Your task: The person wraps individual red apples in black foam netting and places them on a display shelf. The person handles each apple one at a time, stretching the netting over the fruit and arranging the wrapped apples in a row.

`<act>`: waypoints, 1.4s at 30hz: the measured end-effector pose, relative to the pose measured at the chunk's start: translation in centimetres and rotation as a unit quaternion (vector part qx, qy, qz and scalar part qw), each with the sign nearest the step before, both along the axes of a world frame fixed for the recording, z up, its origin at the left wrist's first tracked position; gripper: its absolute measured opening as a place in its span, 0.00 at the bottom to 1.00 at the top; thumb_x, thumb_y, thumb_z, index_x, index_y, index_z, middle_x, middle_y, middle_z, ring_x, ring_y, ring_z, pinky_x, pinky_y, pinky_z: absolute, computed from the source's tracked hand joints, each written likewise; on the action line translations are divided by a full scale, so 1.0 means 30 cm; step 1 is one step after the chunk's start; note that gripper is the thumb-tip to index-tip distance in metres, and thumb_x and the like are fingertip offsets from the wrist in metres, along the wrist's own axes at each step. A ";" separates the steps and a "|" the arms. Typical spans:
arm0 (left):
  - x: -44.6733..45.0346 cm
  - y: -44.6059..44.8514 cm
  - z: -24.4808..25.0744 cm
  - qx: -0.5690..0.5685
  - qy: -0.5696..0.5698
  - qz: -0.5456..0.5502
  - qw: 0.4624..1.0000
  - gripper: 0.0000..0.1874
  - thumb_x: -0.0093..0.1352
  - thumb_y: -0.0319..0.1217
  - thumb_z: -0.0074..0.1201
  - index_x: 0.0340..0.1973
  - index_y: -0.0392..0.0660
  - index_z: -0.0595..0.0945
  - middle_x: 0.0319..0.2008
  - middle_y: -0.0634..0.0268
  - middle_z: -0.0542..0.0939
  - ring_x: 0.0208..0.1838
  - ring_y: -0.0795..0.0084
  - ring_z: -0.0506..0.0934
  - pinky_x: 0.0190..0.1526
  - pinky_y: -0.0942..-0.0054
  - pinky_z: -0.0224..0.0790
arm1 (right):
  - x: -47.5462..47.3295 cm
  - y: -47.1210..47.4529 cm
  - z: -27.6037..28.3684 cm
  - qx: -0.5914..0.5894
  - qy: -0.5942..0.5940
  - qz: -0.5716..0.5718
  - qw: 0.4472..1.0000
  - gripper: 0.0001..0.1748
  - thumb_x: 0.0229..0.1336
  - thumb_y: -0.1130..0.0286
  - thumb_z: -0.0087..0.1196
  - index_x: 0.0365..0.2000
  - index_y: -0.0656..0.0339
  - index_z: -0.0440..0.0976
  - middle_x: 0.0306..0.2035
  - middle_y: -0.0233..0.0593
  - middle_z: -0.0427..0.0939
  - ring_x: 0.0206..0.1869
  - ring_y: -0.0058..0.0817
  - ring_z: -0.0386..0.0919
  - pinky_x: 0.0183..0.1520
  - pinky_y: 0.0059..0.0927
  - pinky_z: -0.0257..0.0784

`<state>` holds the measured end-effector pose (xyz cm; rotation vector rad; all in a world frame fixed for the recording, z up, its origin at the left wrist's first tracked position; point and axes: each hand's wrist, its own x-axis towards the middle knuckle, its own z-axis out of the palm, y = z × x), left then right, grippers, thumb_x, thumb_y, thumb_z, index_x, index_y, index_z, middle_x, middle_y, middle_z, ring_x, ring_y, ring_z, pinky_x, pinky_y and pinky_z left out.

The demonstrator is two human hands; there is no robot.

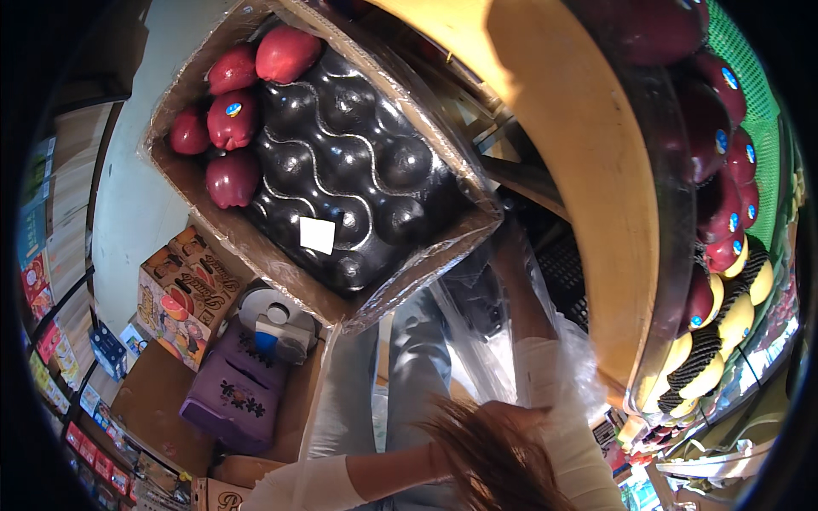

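A cardboard carton (223,239) lined with clear plastic holds a black moulded fruit tray (345,156). Several red apples (231,119) sit at its upper left, and a white square (317,235) lies on the tray. My right arm reaches up to the carton's lower right corner; my right hand (509,246) is dim there, partly behind clear plastic, and its fingers and grip are unclear. My left hand (514,415) crosses over to my right sleeve (540,377), partly covered by long hair (492,453); whether it holds the sleeve is unclear.
A curved wooden display edge (594,140) runs down the right, beside stickered red apples (722,198) and pale yellow fruit in black netting (706,358). At lower left are a printed fruit carton (176,313), a purple tissue box (236,396) and a tape roll (265,303). Packaged goods line the far left.
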<state>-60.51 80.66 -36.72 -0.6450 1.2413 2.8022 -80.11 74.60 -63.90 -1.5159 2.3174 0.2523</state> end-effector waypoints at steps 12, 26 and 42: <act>0.036 -0.199 0.020 -0.100 -0.113 0.125 0.981 0.15 0.72 0.41 0.49 0.41 0.43 0.80 0.29 0.54 0.79 0.31 0.56 0.78 0.34 0.63 0.70 | 0.042 0.124 0.177 0.193 0.088 0.066 0.975 0.12 0.49 0.66 0.56 0.35 0.59 0.74 0.30 0.45 0.81 0.38 0.42 0.81 0.39 0.45 0.74; -0.040 -0.442 -0.300 -0.256 -0.323 0.337 0.846 0.20 0.65 0.30 0.53 0.53 0.42 0.76 0.45 0.51 0.77 0.49 0.54 0.75 0.52 0.59 0.67 | 0.005 0.127 0.870 0.202 -0.428 -0.258 0.843 0.40 0.38 0.68 0.69 0.54 0.69 0.68 0.47 0.42 0.77 0.49 0.31 0.75 0.53 0.30 0.70; 0.495 -0.486 -0.044 0.126 -0.250 0.655 0.702 0.07 0.70 0.29 0.56 0.40 0.39 0.77 0.36 0.71 0.78 0.38 0.81 0.72 0.43 0.80 0.66 | 0.635 -0.477 0.825 -0.072 -0.640 -0.161 0.748 0.26 0.47 0.72 0.67 0.47 0.67 0.71 0.41 0.38 0.80 0.42 0.24 0.77 0.48 0.28 0.72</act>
